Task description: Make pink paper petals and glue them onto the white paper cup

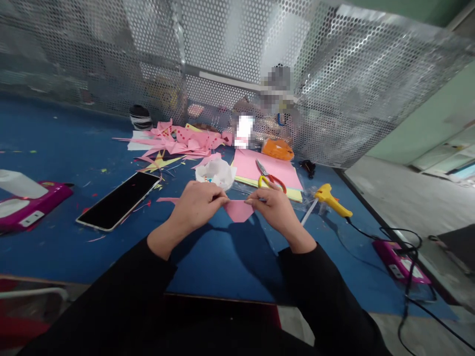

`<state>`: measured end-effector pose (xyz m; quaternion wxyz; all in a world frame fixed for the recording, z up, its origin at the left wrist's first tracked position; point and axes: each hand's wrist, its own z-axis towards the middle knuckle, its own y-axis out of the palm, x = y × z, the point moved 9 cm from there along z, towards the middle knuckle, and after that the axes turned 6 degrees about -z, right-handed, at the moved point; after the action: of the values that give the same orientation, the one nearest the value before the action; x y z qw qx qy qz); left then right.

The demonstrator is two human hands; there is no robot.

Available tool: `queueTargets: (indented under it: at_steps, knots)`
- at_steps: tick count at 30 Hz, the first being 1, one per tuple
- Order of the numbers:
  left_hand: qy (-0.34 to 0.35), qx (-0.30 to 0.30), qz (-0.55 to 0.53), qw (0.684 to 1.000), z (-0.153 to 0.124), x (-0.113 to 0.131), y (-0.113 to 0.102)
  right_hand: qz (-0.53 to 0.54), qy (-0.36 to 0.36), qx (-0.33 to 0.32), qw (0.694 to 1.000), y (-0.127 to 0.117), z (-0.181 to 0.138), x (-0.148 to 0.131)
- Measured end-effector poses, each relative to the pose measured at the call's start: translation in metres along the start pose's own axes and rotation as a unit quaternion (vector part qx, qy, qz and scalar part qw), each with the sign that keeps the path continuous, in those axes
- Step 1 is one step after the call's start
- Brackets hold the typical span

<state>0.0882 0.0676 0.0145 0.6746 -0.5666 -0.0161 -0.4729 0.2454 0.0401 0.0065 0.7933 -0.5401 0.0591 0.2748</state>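
A piece of pink paper (238, 211) is stretched between my two hands, just above the blue table. My left hand (195, 205) pinches its left end between thumb and finger, and my right hand (272, 205) pinches the right end. A narrow pink strip (167, 200) sticks out to the left, behind my left hand. Right behind the hands stands a white bowl (215, 173) with small bits in it. Scissors (270, 177) with red and yellow handles lie on stacked pink and yellow paper (243, 163), just beyond my right hand.
A yellow glue gun (332, 199) lies at right, its cable near a magenta power strip (403, 262). To the left are a phone (120, 200) and another magenta power strip (35, 205). Pink scraps (185, 141) and an orange packet (278, 149) lie before the bubble-wrap screen (230, 44).
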Motion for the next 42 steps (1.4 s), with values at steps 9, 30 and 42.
queueTargets:
  at_steps: [9, 30, 42]
  knots:
    - [-0.043, 0.03, -0.007, 0.999, -0.001, -0.016, -0.007, -0.05, 0.06, 0.078, 0.994, -0.029, 0.0, 0.04]
    - [-0.002, 0.014, -0.005, 1.0, 0.0, -0.003, 0.001, -0.18, -0.061, 0.077, 0.979, -0.028, -0.007, -0.014]
    - [-0.029, 0.084, 0.005, 0.996, 0.004, -0.019, -0.033, -0.14, 0.014, 0.084, 0.986, -0.063, -0.011, 0.025]
